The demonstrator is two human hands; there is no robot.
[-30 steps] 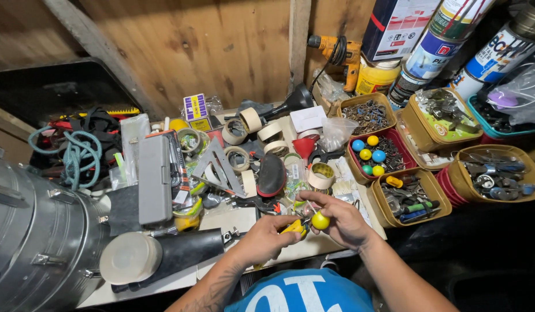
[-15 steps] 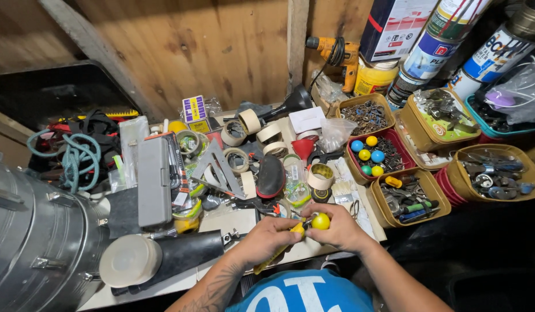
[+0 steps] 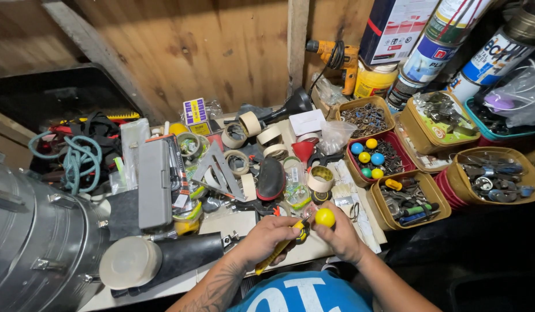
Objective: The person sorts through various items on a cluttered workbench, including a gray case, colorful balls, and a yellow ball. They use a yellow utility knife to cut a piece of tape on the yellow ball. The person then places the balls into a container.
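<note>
My left hand [image 3: 269, 237] grips a yellow-and-black hand tool [image 3: 282, 245] that slants down to the left at the front edge of the cluttered bench. Touching it on the right, my right hand [image 3: 340, 237] holds a small yellow ball [image 3: 324, 217] at its fingertips. Both hands meet just in front of a roll of masking tape [image 3: 321, 178] and a black oval case [image 3: 271, 179].
Brown tubs of screws and tools [image 3: 407, 200] and a red tub with coloured balls [image 3: 371, 157] stand right. A grey case [image 3: 153, 184], a metal square [image 3: 218, 170] and tape rolls lie left of centre. A metal drum [image 3: 30, 242] fills the left; spray cans [image 3: 429, 55] and a drill [image 3: 335, 58] at back.
Both hands have drawn closer together and slightly down toward the bench edge; the yellow ball now sits against the tool's end. The bench items have not moved.
</note>
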